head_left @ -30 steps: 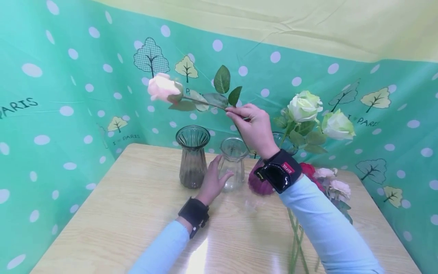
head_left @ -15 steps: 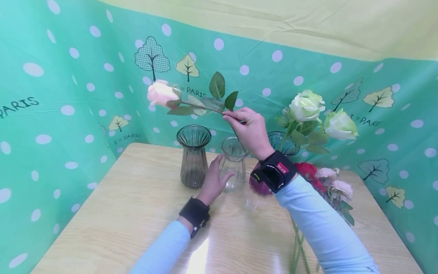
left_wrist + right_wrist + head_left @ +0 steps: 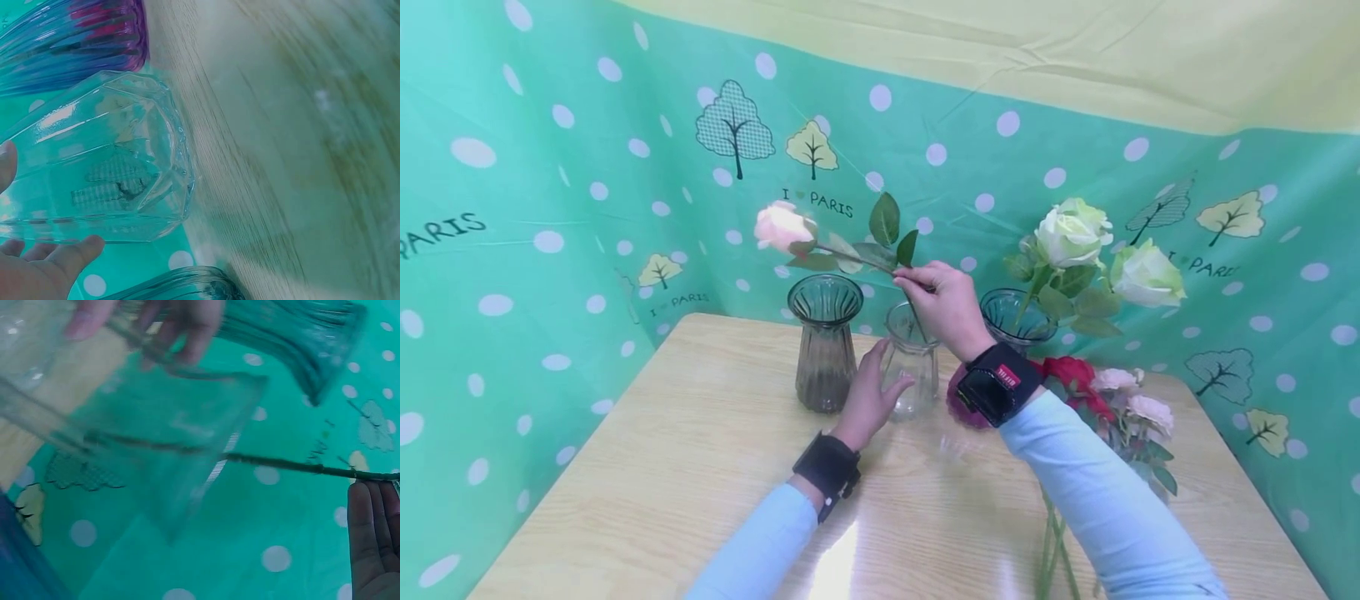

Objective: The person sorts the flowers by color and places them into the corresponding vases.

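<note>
A pale pink rose [image 3: 784, 227] leans to the left above the vases, its leafy stem pinched between the thumb and fingers of my right hand [image 3: 951, 310]. In the right wrist view the lower stem [image 3: 275, 464] runs through the mouth of a clear glass vase and into it. My left hand [image 3: 867, 398] holds this clear vase [image 3: 919, 371] low on its body, thumb on one side and fingers on the other. The vase stands upright on the table, and in the left wrist view its faceted base [image 3: 156, 156] shows.
A grey ribbed glass vase [image 3: 824, 358] stands just left of the clear one. To the right, partly behind my right wrist, a blue-and-purple vase [image 3: 1017, 317] holds white-green roses [image 3: 1072, 233]. Red flowers [image 3: 1070, 372] and pale pink flowers [image 3: 1150, 412] lie at the table's right side.
My right hand has come down with the rose, and the bloom has dropped and shifted slightly right. The stem's lower end has gone down into the clear vase. My left hand stays put.
</note>
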A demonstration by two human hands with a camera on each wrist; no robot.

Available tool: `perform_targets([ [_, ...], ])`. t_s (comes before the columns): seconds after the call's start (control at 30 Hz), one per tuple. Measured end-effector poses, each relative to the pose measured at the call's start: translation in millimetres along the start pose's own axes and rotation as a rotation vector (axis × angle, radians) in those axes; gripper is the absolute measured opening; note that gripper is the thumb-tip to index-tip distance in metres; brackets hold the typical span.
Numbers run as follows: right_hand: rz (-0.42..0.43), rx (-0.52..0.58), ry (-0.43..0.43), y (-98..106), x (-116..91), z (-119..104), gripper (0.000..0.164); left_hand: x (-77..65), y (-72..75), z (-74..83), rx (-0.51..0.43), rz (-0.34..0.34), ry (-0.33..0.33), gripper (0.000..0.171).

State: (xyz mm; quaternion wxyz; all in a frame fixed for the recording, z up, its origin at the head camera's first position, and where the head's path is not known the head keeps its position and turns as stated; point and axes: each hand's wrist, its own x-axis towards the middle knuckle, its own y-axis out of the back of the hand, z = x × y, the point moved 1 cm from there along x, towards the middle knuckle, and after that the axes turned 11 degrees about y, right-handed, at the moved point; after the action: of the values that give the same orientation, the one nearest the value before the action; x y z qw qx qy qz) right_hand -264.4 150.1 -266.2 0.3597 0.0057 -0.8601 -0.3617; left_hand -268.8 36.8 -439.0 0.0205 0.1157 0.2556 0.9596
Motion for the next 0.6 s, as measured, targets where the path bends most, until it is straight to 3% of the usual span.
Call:
perform_targets([
  [0.6,-0.096,-0.082,-0.131,-19.0,-21.7,39.3,0.021,-3.6,2.8,1.6,-0.061,-0.048,0.067,0.078],
])
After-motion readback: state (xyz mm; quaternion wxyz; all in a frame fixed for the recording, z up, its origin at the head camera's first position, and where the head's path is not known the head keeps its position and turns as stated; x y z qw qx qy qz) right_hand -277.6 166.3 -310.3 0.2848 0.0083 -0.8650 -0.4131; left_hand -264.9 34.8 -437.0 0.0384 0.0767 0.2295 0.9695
